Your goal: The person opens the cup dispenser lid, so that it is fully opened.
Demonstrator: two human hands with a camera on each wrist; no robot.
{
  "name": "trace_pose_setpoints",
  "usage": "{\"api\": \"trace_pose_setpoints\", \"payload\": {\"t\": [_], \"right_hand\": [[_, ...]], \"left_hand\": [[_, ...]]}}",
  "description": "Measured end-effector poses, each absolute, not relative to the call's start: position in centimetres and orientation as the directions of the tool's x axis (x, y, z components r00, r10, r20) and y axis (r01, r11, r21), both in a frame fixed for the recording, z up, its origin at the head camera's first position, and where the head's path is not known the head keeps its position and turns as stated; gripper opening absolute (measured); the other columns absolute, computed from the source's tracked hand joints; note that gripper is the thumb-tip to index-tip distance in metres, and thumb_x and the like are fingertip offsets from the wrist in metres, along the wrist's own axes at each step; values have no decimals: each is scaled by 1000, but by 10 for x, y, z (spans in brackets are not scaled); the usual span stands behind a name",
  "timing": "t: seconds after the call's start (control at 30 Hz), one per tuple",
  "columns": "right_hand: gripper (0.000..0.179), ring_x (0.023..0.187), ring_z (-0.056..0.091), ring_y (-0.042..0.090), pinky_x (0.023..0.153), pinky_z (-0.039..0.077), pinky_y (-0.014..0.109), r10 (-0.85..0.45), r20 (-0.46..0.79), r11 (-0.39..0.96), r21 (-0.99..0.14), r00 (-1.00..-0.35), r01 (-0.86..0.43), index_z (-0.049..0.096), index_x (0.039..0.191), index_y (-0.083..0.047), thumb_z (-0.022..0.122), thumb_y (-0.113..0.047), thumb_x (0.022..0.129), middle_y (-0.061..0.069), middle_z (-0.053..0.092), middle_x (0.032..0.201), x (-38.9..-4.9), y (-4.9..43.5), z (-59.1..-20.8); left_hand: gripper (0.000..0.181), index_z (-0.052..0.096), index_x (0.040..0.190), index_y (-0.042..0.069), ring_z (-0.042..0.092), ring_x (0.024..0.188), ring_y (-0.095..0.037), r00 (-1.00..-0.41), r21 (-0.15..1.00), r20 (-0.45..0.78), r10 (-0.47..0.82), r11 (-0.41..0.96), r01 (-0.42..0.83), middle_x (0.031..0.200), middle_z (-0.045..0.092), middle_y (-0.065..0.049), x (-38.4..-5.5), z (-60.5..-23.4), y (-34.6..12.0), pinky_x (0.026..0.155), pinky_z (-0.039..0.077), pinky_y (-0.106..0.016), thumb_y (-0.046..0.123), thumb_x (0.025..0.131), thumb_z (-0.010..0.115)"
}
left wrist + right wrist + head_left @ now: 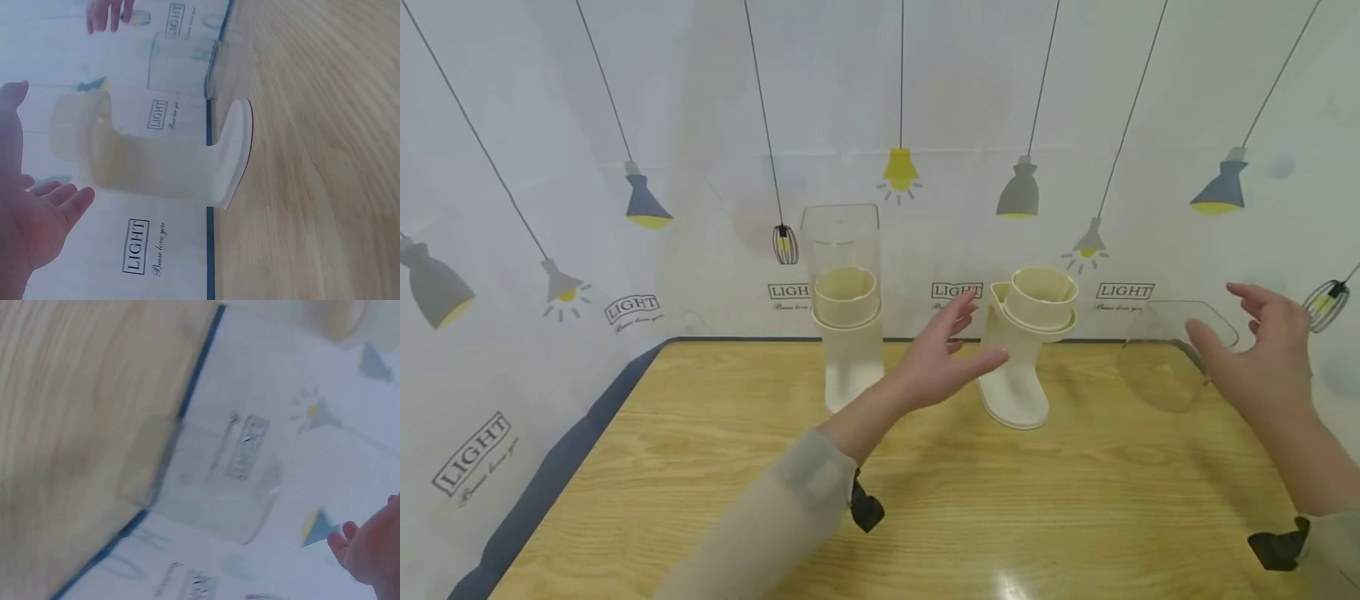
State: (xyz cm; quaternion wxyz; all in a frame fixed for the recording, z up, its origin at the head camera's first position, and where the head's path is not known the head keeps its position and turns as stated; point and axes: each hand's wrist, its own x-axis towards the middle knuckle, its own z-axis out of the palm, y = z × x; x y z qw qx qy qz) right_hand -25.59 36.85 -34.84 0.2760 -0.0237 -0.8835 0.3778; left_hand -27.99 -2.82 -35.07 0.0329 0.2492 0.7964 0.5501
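My left hand [942,360] is held in the air with spread fingers and nothing in its grasp. Just beyond it stands a cream plastic dispenser stand [1017,396], with a round collar [1051,310] on top; the left wrist view shows the fingertips near that stand [156,165]. My right hand [1270,354], fingers loosely bent and free of any object, hovers beside a clear container [1161,371] upright on the table. The right wrist view shows this see-through container [215,487] some way from the hand [375,550].
A second cream stand [852,367] to the left carries a clear canister [842,229] on its collar. The wooden table [700,500] ends at a dark blue edge against a backdrop [715,125] printed with lamps. Black wrist mounts [867,504] sit under both wrists.
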Motion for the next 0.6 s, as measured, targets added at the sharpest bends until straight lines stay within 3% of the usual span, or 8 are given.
{"api": "trace_pose_setpoints", "payload": {"t": [0.1,0.23,0.3,0.4,0.47,0.6], "right_hand": [[74,162,31,42,138,21,33,208,490,681,-694,-847,-234,33,170,-8,64,-33,108,20,18,175,-245,346,-334],[69,159,38,29,126,28,11,138,474,650,-706,-870,-282,37,169,-12,65,-31,109,15,29,170,-232,318,-317],[66,151,45,15,116,31,2,91,481,646,-695,-872,-316,40,167,-13,67,-30,109,7,36,164,-228,306,-313],[63,134,45,-7,104,34,-3,12,516,636,-664,-856,-392,45,162,-9,71,-23,107,-1,42,154,-222,288,-310],[61,128,43,-14,102,35,-3,-36,549,631,-636,-835,-445,48,159,-5,73,-18,105,1,46,152,-219,276,-310],[58,127,43,-16,103,34,-2,-110,590,626,-584,-800,-516,53,154,-3,77,-9,100,8,51,150,-215,254,-309]], "left_hand": [[95,21,176,29,40,163,-21,-858,879,248,449,269,395,179,34,-2,-264,-347,-44,130,42,-44,43,102,78],[90,23,175,30,43,162,-20,-843,865,282,457,260,430,178,36,3,-247,-349,-63,128,44,-44,42,103,76],[88,25,174,29,44,161,-19,-840,859,295,455,259,442,178,37,4,-240,-350,-72,127,46,-45,40,104,76],[85,29,174,26,45,161,-19,-839,858,311,446,249,450,178,37,4,-229,-353,-85,125,48,-44,35,104,76],[83,30,173,24,45,160,-21,-839,854,322,439,247,458,177,38,2,-224,-354,-94,124,49,-44,32,105,76],[79,34,171,19,47,159,-26,-833,837,357,422,251,486,175,41,-2,-216,-355,-110,122,51,-44,26,105,75]]}}
